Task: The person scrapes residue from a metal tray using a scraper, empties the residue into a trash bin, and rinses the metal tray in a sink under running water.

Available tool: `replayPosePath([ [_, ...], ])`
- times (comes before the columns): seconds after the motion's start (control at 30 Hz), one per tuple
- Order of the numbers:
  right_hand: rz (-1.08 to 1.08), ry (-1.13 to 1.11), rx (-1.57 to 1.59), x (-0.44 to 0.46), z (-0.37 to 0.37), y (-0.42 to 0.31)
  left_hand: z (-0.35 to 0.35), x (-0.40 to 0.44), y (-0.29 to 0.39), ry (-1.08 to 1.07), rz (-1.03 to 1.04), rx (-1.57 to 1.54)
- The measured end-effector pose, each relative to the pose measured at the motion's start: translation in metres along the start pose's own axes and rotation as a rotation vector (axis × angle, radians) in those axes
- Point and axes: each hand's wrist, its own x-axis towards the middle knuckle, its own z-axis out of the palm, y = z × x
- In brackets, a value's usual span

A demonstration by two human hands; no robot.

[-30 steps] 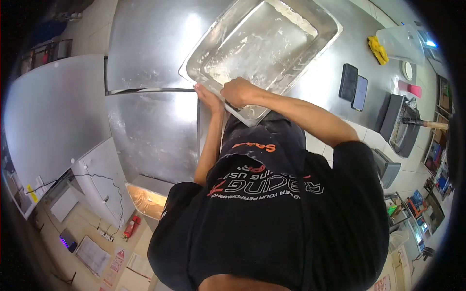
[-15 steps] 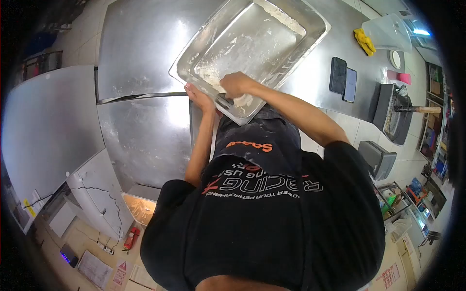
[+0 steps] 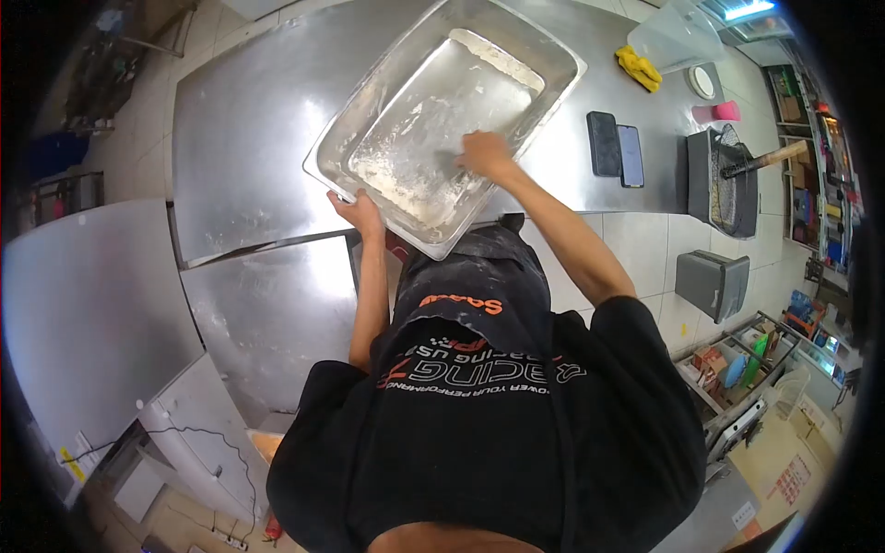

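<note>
A deep rectangular metal pan (image 3: 419,234) lies at an angle, its near corner against my apron. Pale, flour-like residue coats its bottom, thickest along the near and far ends. My left hand (image 3: 359,214) grips the pan's near left rim. Inside the pan, toward its right side, my right hand (image 3: 486,155) is closed, knuckles up, just above the bottom. Whatever its fingers hold is too hidden to make out.
The steel table (image 3: 240,120) carries two phones (image 3: 604,146) (image 3: 631,157), a yellow cloth (image 3: 638,69) and a clear container (image 3: 678,37) to the right. Beyond are a pink cup (image 3: 726,111) and a dark bin with a wire basket (image 3: 705,180). A grey bin (image 3: 712,284) stands on the floor.
My right hand has moved from the pan's near corner farther in and to the right. My left hand stays at the rim. The view has shifted, with the pan lower and more to the left.
</note>
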Motion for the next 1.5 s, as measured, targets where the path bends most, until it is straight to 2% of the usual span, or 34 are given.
replayPosePath([
  [0.07, 0.029, 0.167, 0.015, -0.01, -0.011, 0.034, 0.006, 0.015, 0.006, -0.055, 0.004, 0.034],
  [0.13, 0.004, 0.522, 0.383, -0.043, -0.029, 0.057, 0.016, 0.031, 0.053, -0.144, 0.093, 0.022],
  [0.2, -0.175, 0.825, 0.582, -0.067, -0.037, 0.081, 0.021, 0.036, 0.121, -0.169, 0.152, -0.033],
  [0.27, 0.163, 0.653, 0.812, -0.112, -0.061, 0.079, 0.027, 0.039, 0.167, -0.186, 0.457, 0.015],
  [0.37, 0.235, 0.718, 0.994, -0.131, -0.038, 0.087, 0.05, 0.07, 0.182, -0.288, 0.568, 0.099],
  [0.4, 0.185, 0.72, 1.113, -0.136, -0.029, 0.086, 0.057, 0.065, 0.191, -0.3, 0.586, 0.083],
  [0.43, 0.249, 0.71, 1.063, -0.139, -0.022, 0.083, 0.067, 0.056, 0.21, -0.293, 0.683, 0.05],
  [0.47, 0.206, 0.768, 1.023, -0.142, -0.011, 0.081, 0.074, 0.05, 0.224, -0.286, 0.767, 0.03],
  [0.53, 0.292, 0.716, 1.203, -0.153, -0.004, 0.063, 0.096, 0.068, 0.233, -0.295, 0.811, 0.078],
  [0.63, 0.294, 0.721, 1.063, -0.153, 0.022, 0.061, 0.104, 0.071, 0.247, -0.366, 0.874, 0.067],
  [0.67, 0.258, 0.733, 1.006, -0.157, 0.017, 0.057, 0.108, 0.07, 0.253, -0.431, 0.886, 0.036],
  [0.77, 0.312, 0.669, 1.092, -0.165, 0.022, 0.05, 0.116, 0.08, 0.273, -0.41, 0.812, 0.095],
  [0.83, 0.314, 0.639, 0.98, -0.161, 0.013, 0.057, 0.128, 0.087, 0.269, -0.411, 0.885, 0.004],
  [0.87, 0.317, 0.732, 0.915, -0.157, 0.023, 0.066, 0.125, 0.095, 0.258, -0.415, 0.931, -0.046],
  [0.9, 0.294, 0.797, 0.862, -0.15, 0.038, 0.073, 0.137, 0.121, 0.234, -0.311, 0.958, 0.066],
  [0.93, 0.366, 0.754, 1.009, -0.145, 0.036, 0.071, 0.141, 0.152, 0.214, -0.181, 0.978, 0.202],
  [0.97, 0.373, 0.606, 1.09, -0.147, 0.021, 0.07, 0.131, 0.157, 0.209, -0.247, 0.886, 0.161],
  [1.0, 0.322, 0.633, 1.168, -0.147, 0.012, 0.063, 0.13, 0.15, 0.207, -0.339, 0.784, 0.084],
  [1.03, 0.242, 0.71, 1.07, -0.144, 0.022, 0.068, 0.129, 0.147, 0.209, -0.342, 0.808, 0.068],
  [1.07, 0.181, 0.806, 0.961, -0.143, 0.031, 0.075, 0.127, 0.139, 0.204, -0.313, 0.925, 0.058],
  [1.1, 0.247, 0.73, 1.064, -0.148, 0.032, 0.073, 0.12, 0.132, 0.194, -0.276, 1.015, 0.069],
  [1.17, 0.311, 0.589, 1.056, -0.163, 0.049, 0.071, 0.097, 0.13, 0.176, -0.262, 0.91, 0.076],
  [1.2, 0.367, 0.553, 1.054, -0.15, 0.05, 0.078, 0.108, 0.14, 0.181, -0.266, 0.879, 0.012],
  [1.23, 0.324, 0.559, 1.106, -0.153, 0.047, 0.076, 0.13, 0.136, 0.198, -0.25, 0.917, -0.031],
  [1.33, 0.195, 0.535, 1.28, -0.154, 0.047, 0.068, 0.105, 0.104, 0.189, -0.268, 0.981, 0.058],
  [1.47, 0.093, 0.487, 1.154, -0.145, 0.019, 0.033, 0.091, 0.117, 0.161, -0.285, 0.821, -0.067],
  [1.5, -0.01, 0.589, 1.007, -0.14, 0.015, 0.03, 0.084, 0.112, 0.149, -0.223, 0.782, -0.029],
])
